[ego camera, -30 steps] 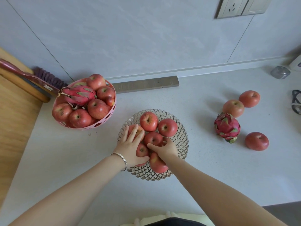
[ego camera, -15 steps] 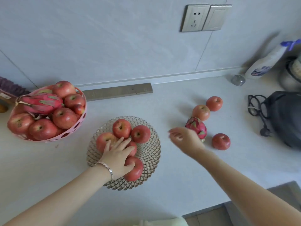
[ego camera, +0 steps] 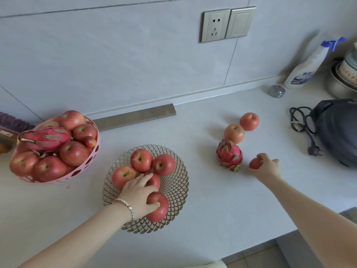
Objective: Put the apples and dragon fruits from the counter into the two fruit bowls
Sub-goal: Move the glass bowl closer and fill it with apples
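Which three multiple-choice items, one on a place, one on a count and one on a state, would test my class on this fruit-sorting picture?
1. Which bowl holds a dragon fruit?
A. the pink bowl
B. the clear patterned bowl
C. both

2. How many apples lie on the counter, outside the bowls?
A. one
B. three
C. five

3. What is the right hand doing?
A. pressing flat on bare counter
B. gripping a loose apple
C. lifting the spray bottle

Answers:
1 A: the only dragon fruit in a bowl lies on top of the pink bowl's apples.
2 B: two apples sit behind the loose dragon fruit, and a third is under the right hand.
3 B: the hand curls round that loose apple on the counter.
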Tool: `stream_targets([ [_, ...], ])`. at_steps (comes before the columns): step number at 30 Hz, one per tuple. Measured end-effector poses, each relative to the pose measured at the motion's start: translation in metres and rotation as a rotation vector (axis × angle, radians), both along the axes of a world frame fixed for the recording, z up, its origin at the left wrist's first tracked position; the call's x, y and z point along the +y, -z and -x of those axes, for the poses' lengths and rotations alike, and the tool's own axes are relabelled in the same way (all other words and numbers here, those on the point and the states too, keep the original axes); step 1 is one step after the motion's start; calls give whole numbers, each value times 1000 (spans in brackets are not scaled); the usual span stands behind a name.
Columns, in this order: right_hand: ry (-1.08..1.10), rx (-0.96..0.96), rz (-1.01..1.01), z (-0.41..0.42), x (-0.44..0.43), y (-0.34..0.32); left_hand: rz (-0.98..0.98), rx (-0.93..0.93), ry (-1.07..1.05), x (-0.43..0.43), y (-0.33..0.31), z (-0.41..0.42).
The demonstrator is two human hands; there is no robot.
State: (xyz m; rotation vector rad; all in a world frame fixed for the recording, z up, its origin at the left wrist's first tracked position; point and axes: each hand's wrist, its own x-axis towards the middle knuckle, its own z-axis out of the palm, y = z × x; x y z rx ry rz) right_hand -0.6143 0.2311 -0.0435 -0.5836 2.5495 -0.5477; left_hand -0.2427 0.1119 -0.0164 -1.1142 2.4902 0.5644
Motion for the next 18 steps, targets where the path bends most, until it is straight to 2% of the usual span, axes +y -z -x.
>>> stream_targets([
  [3,-26,95,272,-26,-6,-24,-36,4,-28,4,1,-10],
  [5,-223,66,395,-54,-15,-44,-7,-19,-14,9,4,-14],
  [7,-476,46,414,-90,-26,-55,36,-36,1,15,9,-16],
  [9,-632,26,354,-128,-36,-53,54,-24,-14,19,12,-17],
  [13,-781,-86,97,-187,-55,-34,49,2,-41,19,11,-17],
  [18,-951,67,-52,-214,-62,-19,67,45,-62,21,12,-18],
])
